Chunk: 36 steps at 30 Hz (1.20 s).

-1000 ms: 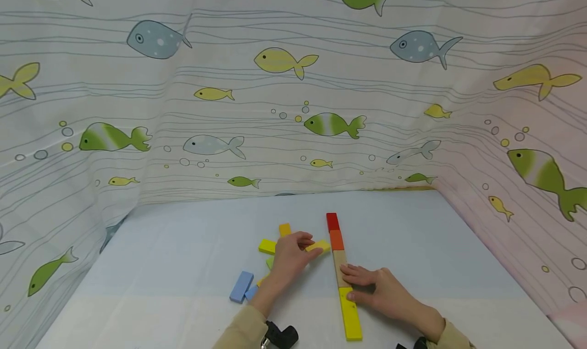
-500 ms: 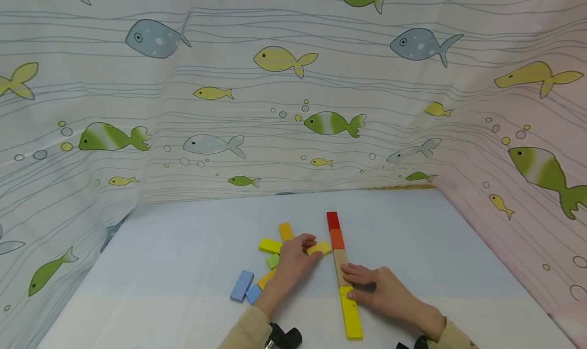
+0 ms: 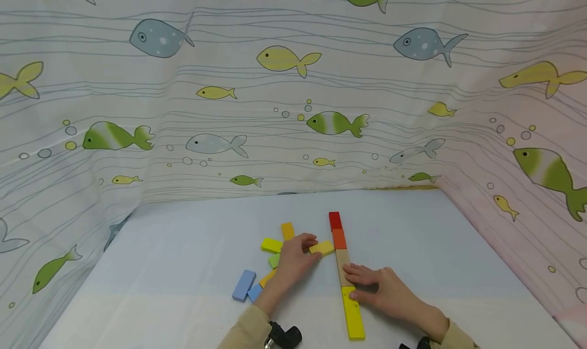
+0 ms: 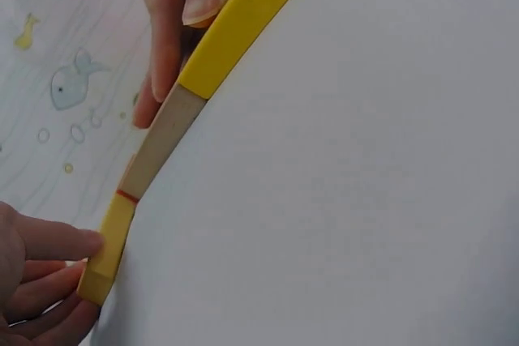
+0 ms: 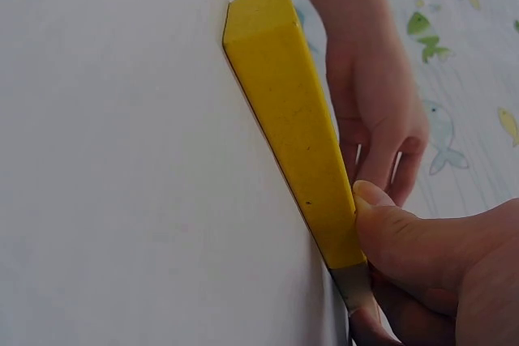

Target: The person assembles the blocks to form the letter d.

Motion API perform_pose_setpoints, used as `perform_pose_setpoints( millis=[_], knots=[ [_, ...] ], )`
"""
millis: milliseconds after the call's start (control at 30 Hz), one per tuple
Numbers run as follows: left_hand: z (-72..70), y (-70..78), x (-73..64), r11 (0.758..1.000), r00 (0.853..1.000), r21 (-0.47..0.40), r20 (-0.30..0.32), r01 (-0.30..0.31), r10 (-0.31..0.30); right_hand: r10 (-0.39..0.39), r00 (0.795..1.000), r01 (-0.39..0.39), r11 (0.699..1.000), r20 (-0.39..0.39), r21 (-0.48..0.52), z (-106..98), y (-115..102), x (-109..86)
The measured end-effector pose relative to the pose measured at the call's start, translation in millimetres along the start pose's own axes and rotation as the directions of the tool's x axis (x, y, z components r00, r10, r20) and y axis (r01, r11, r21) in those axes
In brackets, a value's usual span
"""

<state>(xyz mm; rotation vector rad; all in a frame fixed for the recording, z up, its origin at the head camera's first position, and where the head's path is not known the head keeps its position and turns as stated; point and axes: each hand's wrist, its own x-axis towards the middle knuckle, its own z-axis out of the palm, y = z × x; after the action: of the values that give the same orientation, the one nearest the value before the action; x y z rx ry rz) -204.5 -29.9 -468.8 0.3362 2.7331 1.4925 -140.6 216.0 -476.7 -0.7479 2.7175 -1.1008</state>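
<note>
My left hand (image 3: 295,261) pinches a pale yellow block (image 3: 323,248) between thumb and fingers, its far end up against the row of blocks. That row runs away from me: a bright yellow block (image 3: 353,321), a bare wood block (image 3: 341,263), an orange block (image 3: 339,239) and a red block (image 3: 336,220). Beside it, my right hand (image 3: 385,290) lays its fingertips on the wood block while the thumb presses the yellow block's edge. In the left wrist view, the pale yellow block (image 4: 112,242) seems to meet the row near a thin red-orange edge.
Loose blocks lie around my left hand: an amber block (image 3: 287,231), a yellow-green block (image 3: 271,245), a green block (image 3: 274,261), an orange-yellow block (image 3: 267,278) and two blue blocks, one of them the larger blue block (image 3: 244,286). A fish-printed curtain (image 3: 275,109) surrounds the white table (image 3: 183,257).
Over the last second my left hand has shifted slightly right with the pale yellow block, closer to the row. My right hand stays in place on the row.
</note>
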Motion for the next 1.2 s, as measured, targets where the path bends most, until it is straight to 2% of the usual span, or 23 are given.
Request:
perform_pose_setpoints(
  millis=[467,1000,1200],
  knots=[
    [-3.4,0.1,-1.2,0.999,0.999,-0.034,0.044,0.013,-0.011,-0.011,1.0,0.011,1.0,-0.006,-0.005,0.1,0.4,-0.5],
    [-2.2,-2.0,-1.3,0.998,0.999,-0.059,0.029,-0.017,0.019,-0.029,1.0,0.029,0.999,-0.009,-0.015,0.5,0.1,-1.9],
    [-3.7,-0.6,-1.6,0.997,0.999,-0.072,0.034,-0.023,0.025,-0.01,1.0,0.009,1.0,-0.009,-0.011,0.8,-0.7,-1.2]
  ],
)
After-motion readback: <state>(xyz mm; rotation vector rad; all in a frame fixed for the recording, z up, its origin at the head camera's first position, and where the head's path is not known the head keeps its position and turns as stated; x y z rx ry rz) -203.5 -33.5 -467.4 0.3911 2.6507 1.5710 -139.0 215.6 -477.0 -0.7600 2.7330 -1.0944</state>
